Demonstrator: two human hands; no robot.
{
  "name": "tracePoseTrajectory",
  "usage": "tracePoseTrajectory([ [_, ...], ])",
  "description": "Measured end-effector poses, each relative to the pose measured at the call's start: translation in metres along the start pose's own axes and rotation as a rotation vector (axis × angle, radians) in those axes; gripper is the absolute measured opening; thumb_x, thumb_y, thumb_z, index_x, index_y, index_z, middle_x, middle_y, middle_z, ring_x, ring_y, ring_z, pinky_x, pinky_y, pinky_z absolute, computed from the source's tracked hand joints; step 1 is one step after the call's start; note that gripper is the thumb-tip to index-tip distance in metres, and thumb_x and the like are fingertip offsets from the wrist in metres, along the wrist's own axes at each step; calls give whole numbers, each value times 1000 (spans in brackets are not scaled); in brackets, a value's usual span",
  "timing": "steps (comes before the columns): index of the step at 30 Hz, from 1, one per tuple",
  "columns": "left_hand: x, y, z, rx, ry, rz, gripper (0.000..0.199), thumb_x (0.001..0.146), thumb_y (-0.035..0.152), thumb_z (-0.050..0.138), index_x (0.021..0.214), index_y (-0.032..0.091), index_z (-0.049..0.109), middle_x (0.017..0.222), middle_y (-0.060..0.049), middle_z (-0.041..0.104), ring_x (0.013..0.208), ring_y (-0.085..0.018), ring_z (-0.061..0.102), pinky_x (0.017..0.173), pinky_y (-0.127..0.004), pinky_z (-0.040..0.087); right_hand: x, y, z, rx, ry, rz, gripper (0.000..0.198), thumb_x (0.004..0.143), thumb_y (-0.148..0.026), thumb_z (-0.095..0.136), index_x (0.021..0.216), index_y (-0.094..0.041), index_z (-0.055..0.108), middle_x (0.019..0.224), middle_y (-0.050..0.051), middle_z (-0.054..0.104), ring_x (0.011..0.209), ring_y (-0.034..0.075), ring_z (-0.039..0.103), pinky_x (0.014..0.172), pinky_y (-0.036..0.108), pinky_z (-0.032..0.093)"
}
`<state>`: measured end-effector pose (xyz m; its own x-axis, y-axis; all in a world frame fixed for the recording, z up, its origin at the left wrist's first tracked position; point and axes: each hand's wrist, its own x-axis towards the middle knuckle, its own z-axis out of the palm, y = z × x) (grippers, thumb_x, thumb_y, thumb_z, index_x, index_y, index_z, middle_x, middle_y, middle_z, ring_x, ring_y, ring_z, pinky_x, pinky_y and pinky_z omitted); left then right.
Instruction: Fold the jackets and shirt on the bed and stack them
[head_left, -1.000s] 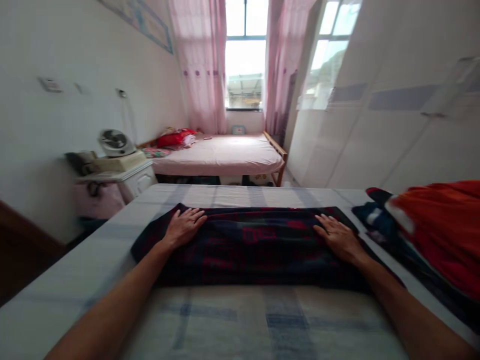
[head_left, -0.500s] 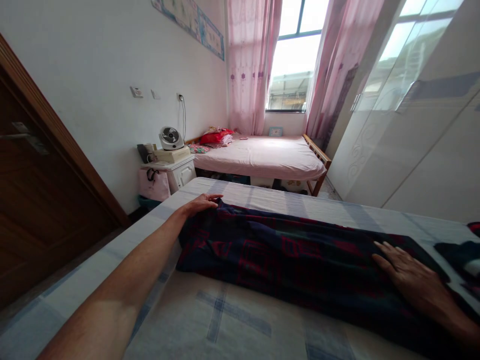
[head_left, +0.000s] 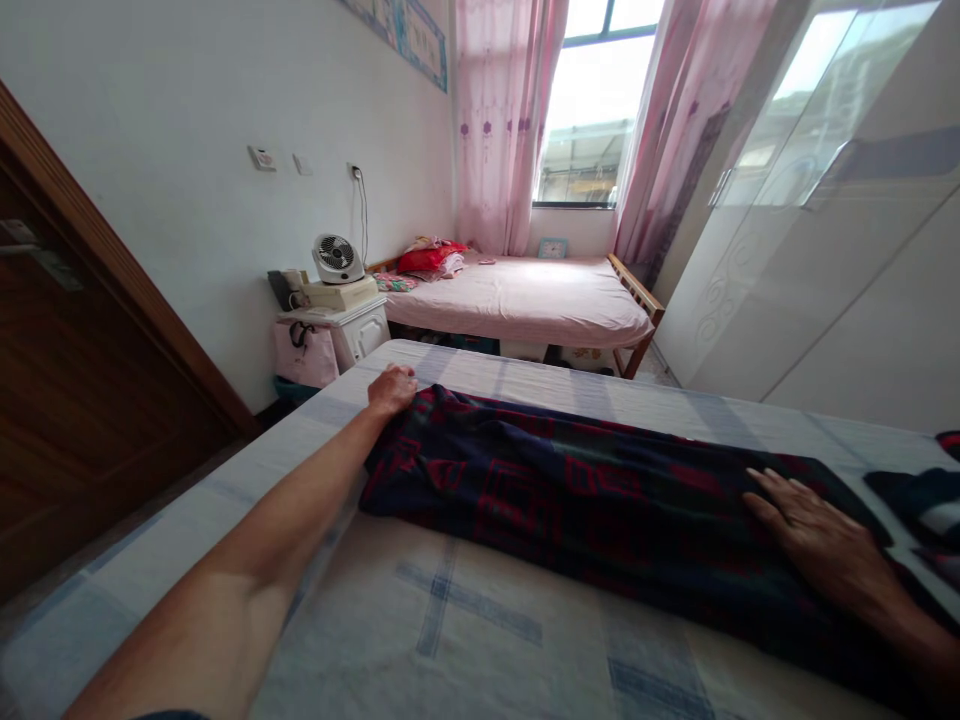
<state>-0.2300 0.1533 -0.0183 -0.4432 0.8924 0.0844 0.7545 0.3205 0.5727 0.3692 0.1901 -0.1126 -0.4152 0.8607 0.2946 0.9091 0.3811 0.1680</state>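
Note:
A long folded garment (head_left: 570, 490), dark navy with red square patterns, lies across the bed in front of me. Its exact kind cannot be told. At its far left corner my left hand (head_left: 392, 388) is closed, its curled fingers against the cloth's edge; the fingertips are hidden. My right hand (head_left: 821, 525) rests flat on the garment's right part, fingers stretched out and slightly apart. Beneath lies a pale bedsheet (head_left: 480, 620) with blue stripes.
More dark clothing (head_left: 919, 505) lies at the bed's right edge. Beyond stand a second bed (head_left: 525, 300) with pink bedding, a white nightstand (head_left: 360, 335) bearing a small fan (head_left: 337, 258), and a white wardrobe (head_left: 810, 290). A brown door (head_left: 97, 400) is at left.
My left hand has shifted slightly left and its outstretched fingers have curled in at the garment's corner. My right hand stays flat on the cloth. The view has tilted down a little.

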Motion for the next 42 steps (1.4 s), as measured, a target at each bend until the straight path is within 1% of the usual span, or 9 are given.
tracePoseTrajectory([
  [5, -58, -5, -37, -20, -281, 222, 36, 80, 46, 52, 100, 21, 68, 91, -3, 70, 89, -22, 63, 78, -28, 48, 0, 1, 3, 2, 57, -86, 53, 79, -35, 25, 115, -21, 61, 138, 13, 46, 129, 30, 39, 102, 47, 34],
  [8, -93, -1, -40, -17, -473, 362, 42, 69, 45, 64, 103, 22, 68, 93, -1, 70, 85, -20, 63, 74, -25, 48, 0, -3, -3, 17, 40, -58, 53, 77, -35, 27, 115, -18, 61, 137, 15, 47, 128, 31, 40, 101, 48, 35],
  [11, -105, 4, -32, 28, -515, 447, 31, 68, 36, 64, 93, 19, 70, 83, -2, 69, 77, -18, 61, 69, -24, 47, 1, -9, -11, 11, -4, -34, 52, 78, -34, 27, 114, -18, 60, 137, 15, 46, 129, 30, 39, 102, 46, 35],
  [22, -97, 0, -9, 278, -195, 365, 16, 74, 19, 47, 78, 22, 63, 79, -4, 66, 75, -21, 62, 72, -31, 45, 1, -16, -15, -25, -29, -3, 53, 84, -34, 23, 120, -17, 57, 139, 13, 45, 130, 29, 37, 104, 45, 32],
  [27, -105, 25, -6, 283, -15, 466, 40, 81, 18, 39, 116, 24, 57, 128, -6, 54, 119, -23, 49, 101, -36, 35, 3, -24, -23, 13, -64, 93, 57, 87, -38, 21, 128, -14, 51, 139, 13, 46, 131, 28, 36, 106, 43, 31],
  [30, -92, 31, 5, 144, -63, 613, 46, 88, 30, 33, 131, 21, 48, 143, -4, 41, 134, -20, 32, 113, -34, 19, 4, -28, -28, 35, -79, 122, 59, 88, -40, 19, 131, -11, 48, 139, 14, 45, 132, 28, 35, 108, 42, 29],
  [34, -60, 30, 19, 82, -126, 552, 51, 88, 39, 34, 129, 14, 50, 130, -8, 56, 125, -22, 44, 108, -36, 30, 3, -27, -31, 36, -72, 71, 51, 87, -38, 24, 122, -18, 55, 138, 11, 47, 131, 28, 37, 106, 44, 32],
  [39, -33, 35, 29, 106, -146, 462, 42, 85, 28, 39, 120, 15, 58, 90, -4, 71, 80, -18, 65, 77, -29, 50, 3, -23, -26, 67, -17, 56, 50, 86, -39, 27, 116, -17, 60, 134, 12, 51, 128, 29, 40, 105, 45, 34],
  [42, -30, 42, 35, 177, -68, 410, 37, 82, 20, 41, 111, 14, 64, 93, -9, 69, 87, -22, 64, 82, -34, 48, 6, -21, -21, 96, -10, 88, 51, 87, -42, 28, 120, -17, 57, 135, 11, 50, 130, 28, 38, 106, 45, 32],
])
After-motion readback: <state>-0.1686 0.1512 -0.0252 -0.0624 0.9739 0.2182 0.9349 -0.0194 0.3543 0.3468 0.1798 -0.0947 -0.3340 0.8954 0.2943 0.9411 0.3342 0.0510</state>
